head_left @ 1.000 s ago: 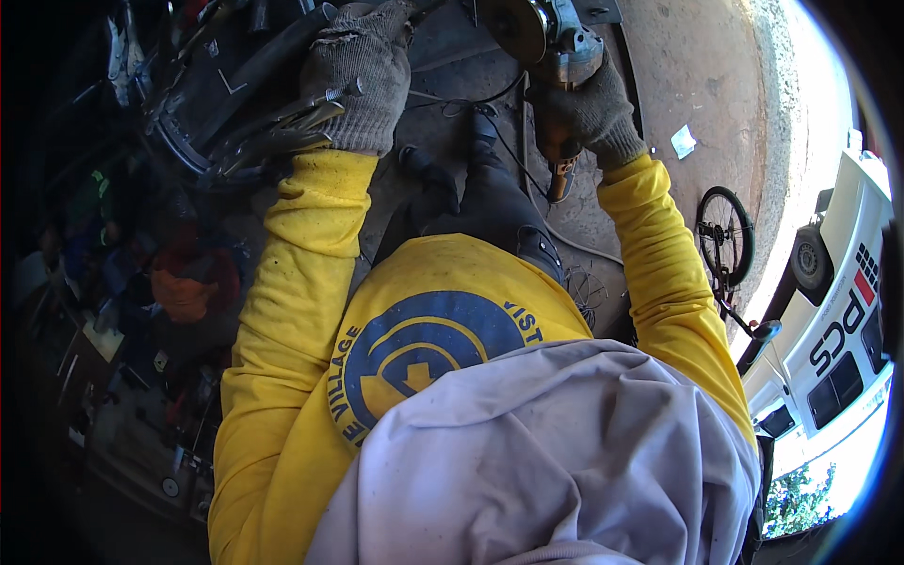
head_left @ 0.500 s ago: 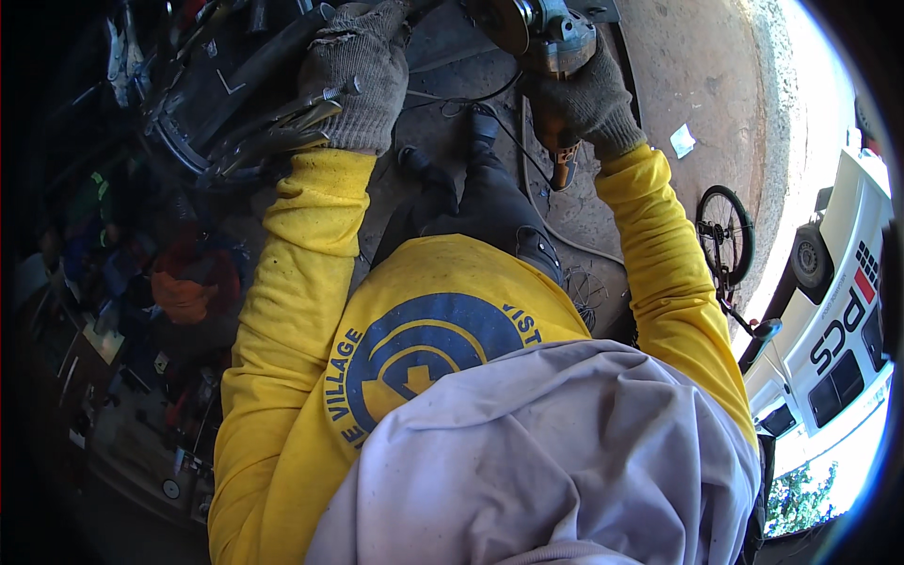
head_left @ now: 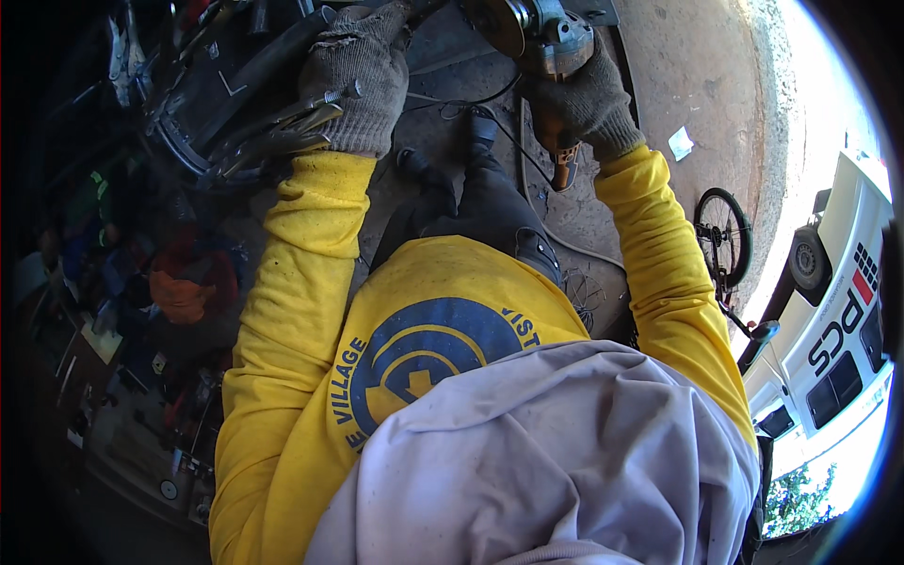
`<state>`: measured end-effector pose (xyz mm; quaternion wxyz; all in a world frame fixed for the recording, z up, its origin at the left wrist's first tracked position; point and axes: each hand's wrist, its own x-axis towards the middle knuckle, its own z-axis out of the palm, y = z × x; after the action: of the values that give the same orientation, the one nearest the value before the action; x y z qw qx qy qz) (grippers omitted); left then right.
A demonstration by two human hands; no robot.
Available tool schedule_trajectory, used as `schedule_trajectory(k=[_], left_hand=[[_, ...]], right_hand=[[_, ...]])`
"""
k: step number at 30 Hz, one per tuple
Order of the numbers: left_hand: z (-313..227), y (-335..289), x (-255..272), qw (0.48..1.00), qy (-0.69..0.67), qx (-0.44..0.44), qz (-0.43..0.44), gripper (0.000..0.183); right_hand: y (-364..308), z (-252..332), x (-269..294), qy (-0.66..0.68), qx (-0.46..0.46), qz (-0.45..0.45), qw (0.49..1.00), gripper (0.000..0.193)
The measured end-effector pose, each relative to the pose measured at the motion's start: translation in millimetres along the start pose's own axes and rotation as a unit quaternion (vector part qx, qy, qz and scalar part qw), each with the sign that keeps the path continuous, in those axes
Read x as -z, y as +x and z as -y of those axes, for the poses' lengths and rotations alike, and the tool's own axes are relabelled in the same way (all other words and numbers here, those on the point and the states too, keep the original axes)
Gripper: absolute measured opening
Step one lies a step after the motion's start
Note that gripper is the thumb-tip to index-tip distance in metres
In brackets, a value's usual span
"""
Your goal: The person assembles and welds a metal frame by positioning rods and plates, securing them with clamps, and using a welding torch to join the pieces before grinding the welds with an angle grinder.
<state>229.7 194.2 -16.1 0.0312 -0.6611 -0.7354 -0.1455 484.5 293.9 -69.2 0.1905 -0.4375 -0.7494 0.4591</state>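
Angle grinder (head_left: 541,38) gripped by right hand (head_left: 584,94), disc cut off at frame top.

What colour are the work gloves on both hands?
Grey-brown knitted work gloves, dirty and worn, on the left hand and right hand. Best seen in the head view.

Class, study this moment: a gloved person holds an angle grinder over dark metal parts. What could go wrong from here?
1. The angle grinder is gripped by the right hand alone, so a kick might twist it loose.
2. The left hand rests on the metal parts close to the disc; its knit glove may snag.
3. The cable trails near the person's legs and might get cut or trip them.
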Motion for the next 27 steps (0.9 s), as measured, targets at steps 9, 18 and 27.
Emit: schedule_trajectory(k=[9,18,27], left_hand=[[4,-1,-4,1.0,-0.007,-0.017,-0.02,0.038],[-5,-4,-4,0.998,0.061,0.01,0.008,0.039],[-10,2,5,0.998,0.052,0.006,0.015,0.041]], right_hand=[[5,6,2,-0.012,0.021,0.008,1.0,0.087],[9,-4,4,-0.036,0.047,-0.009,0.998,0.093],[7,-5,0,0.036,0.07,-0.009,0.997,0.095]])
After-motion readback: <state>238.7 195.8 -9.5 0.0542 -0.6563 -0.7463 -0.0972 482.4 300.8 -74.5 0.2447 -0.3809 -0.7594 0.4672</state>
